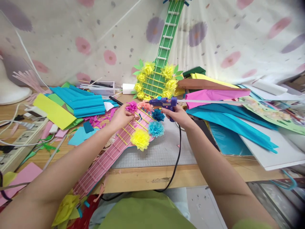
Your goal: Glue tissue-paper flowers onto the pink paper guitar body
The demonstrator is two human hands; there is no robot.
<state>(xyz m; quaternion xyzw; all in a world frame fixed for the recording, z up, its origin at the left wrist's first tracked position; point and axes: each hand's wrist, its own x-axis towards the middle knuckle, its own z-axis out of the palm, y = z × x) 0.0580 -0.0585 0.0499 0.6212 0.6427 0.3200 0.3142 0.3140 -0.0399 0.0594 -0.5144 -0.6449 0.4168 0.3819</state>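
Right now the right hand [179, 117] is closed around the blue glue gun [164, 102], whose nozzle points left above the pink guitar [108, 159]. Apart from it, the left hand [121, 118] rests at the guitar's left edge, beside the magenta flower [131, 106]; whether its fingers grip anything, I cannot tell. The guitar lies slanted, its flowered body partly over the grey cutting mat [154, 157], its neck reaching near and left. Beyond, at far left, an open clear box [112, 89] holds dark pens and slim sticks, too small to count. Just right of that box stands a white roll [128, 88], then the upright green guitar [165, 47] ringed with yellow flowers. Blue crepe paper [89, 105] lies left.
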